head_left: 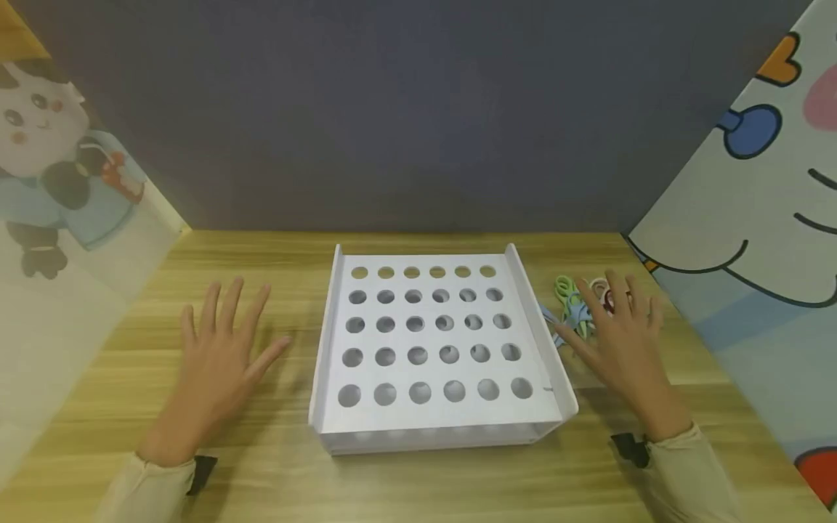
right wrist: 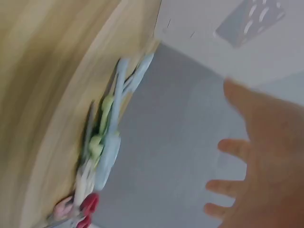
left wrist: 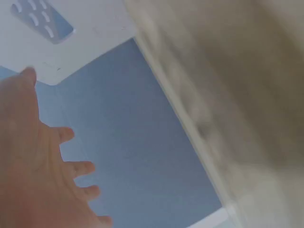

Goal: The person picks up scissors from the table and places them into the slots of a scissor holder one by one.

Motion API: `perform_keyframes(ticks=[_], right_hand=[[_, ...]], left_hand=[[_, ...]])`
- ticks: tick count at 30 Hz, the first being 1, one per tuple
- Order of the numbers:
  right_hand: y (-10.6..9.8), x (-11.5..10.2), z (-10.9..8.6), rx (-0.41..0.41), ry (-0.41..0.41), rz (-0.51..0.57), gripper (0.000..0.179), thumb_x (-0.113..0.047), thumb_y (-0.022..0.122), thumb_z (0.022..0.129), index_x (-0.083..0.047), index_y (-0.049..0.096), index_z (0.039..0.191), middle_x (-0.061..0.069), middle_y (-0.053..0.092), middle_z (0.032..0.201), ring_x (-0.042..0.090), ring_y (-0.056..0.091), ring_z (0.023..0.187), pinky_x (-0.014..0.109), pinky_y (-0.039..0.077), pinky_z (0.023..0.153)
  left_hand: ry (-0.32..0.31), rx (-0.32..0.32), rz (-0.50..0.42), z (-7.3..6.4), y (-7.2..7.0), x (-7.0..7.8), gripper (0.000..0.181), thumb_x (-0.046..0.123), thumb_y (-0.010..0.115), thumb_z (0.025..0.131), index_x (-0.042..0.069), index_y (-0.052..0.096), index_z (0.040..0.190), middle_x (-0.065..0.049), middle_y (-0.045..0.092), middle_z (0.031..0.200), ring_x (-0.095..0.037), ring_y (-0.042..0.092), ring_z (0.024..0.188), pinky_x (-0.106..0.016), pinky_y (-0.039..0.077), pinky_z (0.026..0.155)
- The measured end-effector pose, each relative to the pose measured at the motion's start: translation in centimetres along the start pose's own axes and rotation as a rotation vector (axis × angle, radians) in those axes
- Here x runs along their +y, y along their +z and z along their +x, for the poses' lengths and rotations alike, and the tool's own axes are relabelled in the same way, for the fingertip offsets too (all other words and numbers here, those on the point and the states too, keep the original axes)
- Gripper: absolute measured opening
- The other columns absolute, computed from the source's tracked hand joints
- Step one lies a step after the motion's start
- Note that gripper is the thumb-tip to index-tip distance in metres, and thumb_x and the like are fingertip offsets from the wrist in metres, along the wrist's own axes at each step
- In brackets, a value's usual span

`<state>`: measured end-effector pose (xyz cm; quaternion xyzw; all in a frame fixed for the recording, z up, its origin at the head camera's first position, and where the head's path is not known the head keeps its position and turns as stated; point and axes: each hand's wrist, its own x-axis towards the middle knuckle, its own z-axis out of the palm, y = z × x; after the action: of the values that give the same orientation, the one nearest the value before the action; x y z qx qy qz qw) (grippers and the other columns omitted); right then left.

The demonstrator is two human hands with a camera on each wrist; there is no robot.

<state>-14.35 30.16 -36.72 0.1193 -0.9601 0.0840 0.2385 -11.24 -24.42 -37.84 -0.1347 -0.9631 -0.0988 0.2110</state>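
A white rack (head_left: 431,338) with rows of round holes stands in the middle of the wooden table, its two side walls rising past the top plate. To its left my left hand (head_left: 219,363) is held with fingers spread and nothing in it. My right hand (head_left: 621,345), also spread and holding nothing, is on the other side, overlapping a pile of scissors in the head view. Green scissors handles (head_left: 564,287) and light blue scissors (head_left: 575,314) show beside its thumb. In the right wrist view, red scissors handles (right wrist: 89,203) lie at the near end of the pile.
The wooden table (head_left: 445,487) runs back to a dark grey panel (head_left: 405,116). White side walls with cartoon prints (head_left: 65,152) close off the left and right. A dark strap piece (head_left: 631,449) sits at the right wrist, and another strap piece (head_left: 201,473) at the left.
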Motion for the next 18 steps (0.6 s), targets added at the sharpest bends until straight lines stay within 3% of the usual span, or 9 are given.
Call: perform_keyframes(ticks=[3, 7, 12, 18], right_hand=[[0.2, -0.6, 1.0, -0.045, -0.002, 0.047, 0.074, -0.046, 0.069, 0.089, -0.012, 0.043, 0.149, 0.029, 0.028, 0.153, 0.053, 0.02, 0.141, 0.079, 0.015, 0.104], [-0.2, -0.8, 2.6, -0.1, -0.033, 0.066, 0.068, -0.037, 0.066, 0.094, -0.005, 0.041, 0.148, 0.037, 0.04, 0.142, 0.061, 0.036, 0.127, 0.079, 0.032, 0.093], [-0.8, -1.1, 5.2, -0.236, -0.068, 0.117, 0.065, -0.031, 0.064, 0.096, 0.001, 0.04, 0.147, 0.038, 0.051, 0.129, 0.058, 0.051, 0.113, 0.071, 0.047, 0.083], [-0.9, -1.2, 8.4, -0.413, -0.058, 0.219, 0.063, -0.029, 0.059, 0.099, 0.005, 0.036, 0.148, 0.037, 0.048, 0.137, 0.055, 0.051, 0.119, 0.068, 0.045, 0.095]], left_hand=[[0.028, 0.003, -0.06, 1.5, -0.5, 0.4, 0.074, 0.055, 0.049, 0.097, 0.017, 0.027, 0.157, -0.024, 0.021, 0.159, -0.046, 0.011, 0.147, -0.077, 0.005, 0.11], [0.105, 0.031, -0.181, 3.2, -1.5, 1.8, 0.067, 0.045, 0.056, 0.096, 0.015, 0.036, 0.153, -0.021, 0.029, 0.156, -0.044, 0.023, 0.144, -0.074, 0.013, 0.111], [0.215, 0.049, -0.338, 4.2, -2.5, 4.2, 0.061, 0.034, 0.062, 0.094, 0.011, 0.044, 0.147, -0.016, 0.034, 0.154, -0.04, 0.028, 0.142, -0.064, 0.017, 0.116], [0.33, 0.024, -0.445, 5.5, -3.0, 7.3, 0.058, 0.033, 0.066, 0.091, 0.016, 0.049, 0.144, -0.009, 0.036, 0.155, -0.031, 0.028, 0.145, -0.059, 0.025, 0.116]])
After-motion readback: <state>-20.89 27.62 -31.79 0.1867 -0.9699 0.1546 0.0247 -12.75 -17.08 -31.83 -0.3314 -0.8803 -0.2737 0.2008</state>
